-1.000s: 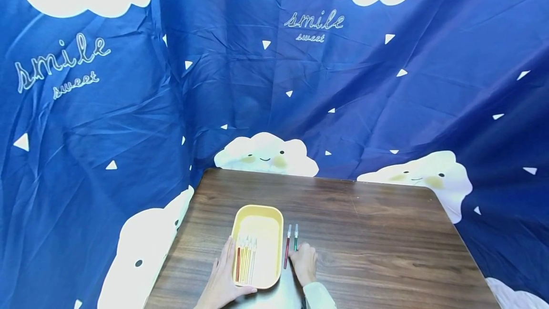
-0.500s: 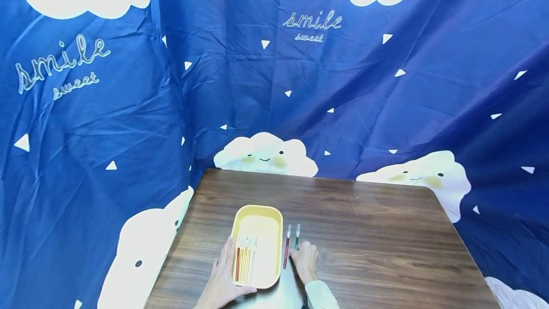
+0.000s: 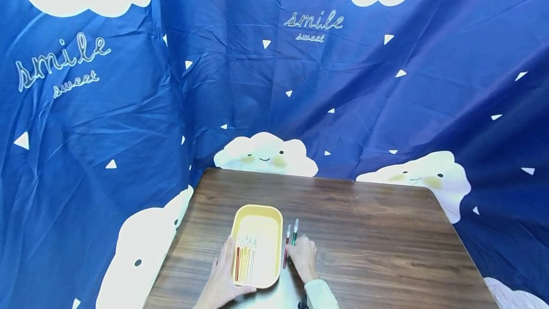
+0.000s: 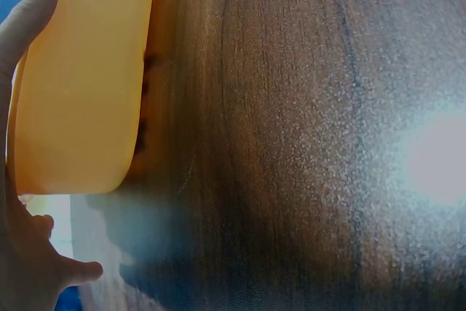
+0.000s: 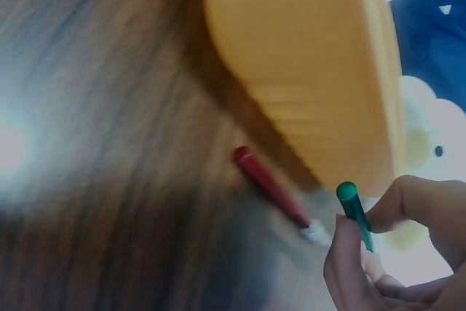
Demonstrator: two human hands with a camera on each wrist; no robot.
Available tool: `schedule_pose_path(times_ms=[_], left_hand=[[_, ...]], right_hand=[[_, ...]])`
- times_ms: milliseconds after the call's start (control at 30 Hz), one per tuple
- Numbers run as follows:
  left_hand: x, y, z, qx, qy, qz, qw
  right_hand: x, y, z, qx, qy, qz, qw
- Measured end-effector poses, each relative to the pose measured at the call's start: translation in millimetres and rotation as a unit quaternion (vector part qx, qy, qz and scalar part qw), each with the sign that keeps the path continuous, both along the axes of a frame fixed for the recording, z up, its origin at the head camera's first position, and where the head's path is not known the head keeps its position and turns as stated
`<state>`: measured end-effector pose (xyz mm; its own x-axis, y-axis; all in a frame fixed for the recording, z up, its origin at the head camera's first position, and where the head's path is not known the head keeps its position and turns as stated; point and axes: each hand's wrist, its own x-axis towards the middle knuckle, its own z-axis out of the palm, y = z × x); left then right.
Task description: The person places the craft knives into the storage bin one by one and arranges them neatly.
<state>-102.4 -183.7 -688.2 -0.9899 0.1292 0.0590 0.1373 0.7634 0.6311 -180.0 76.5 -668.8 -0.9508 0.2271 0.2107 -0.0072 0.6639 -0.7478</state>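
Observation:
In the head view my left hand (image 3: 220, 275) rests along the left side of a yellow tray (image 3: 268, 221), fingers straight, thumb at its near rim. The left wrist view shows that hand (image 4: 25, 242) beside the tray's outer wall (image 4: 84, 85). My right hand (image 3: 303, 257) pinches a slim green pen-like tool (image 3: 295, 235) with a pale tip, just right of the tray. In the right wrist view, thumb and fingers hold its green handle (image 5: 354, 205). A similar red pen-like tool (image 3: 285, 254) lies on the table between tray and right hand.
Several slim tools (image 3: 245, 263) with red, yellow and pale handles lie side by side in the tray's near left part. Everything stands on a brown wooden table (image 3: 369, 237). A blue cloth (image 3: 240, 85) with white clouds hangs behind and at the left.
My right hand has shifted slightly forward and left, and the green tool has moved with it, tilting a little. The left hand, tray and red tool stay put.

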Motion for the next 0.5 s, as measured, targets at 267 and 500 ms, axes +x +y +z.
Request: schedule_pose_path(times_ms=[267,500], left_hand=[[1.2,-1.5,-0.7,0.012,0.013,-0.004,0.9998],[0.2,-1.6,-0.7,0.007,0.011,-0.006,0.9999]], right_hand=[[5.7,-19,41.0,0.017,-0.076,0.006,0.997],[10.3,-37,53.0,0.004,-0.087,0.018,0.996]])
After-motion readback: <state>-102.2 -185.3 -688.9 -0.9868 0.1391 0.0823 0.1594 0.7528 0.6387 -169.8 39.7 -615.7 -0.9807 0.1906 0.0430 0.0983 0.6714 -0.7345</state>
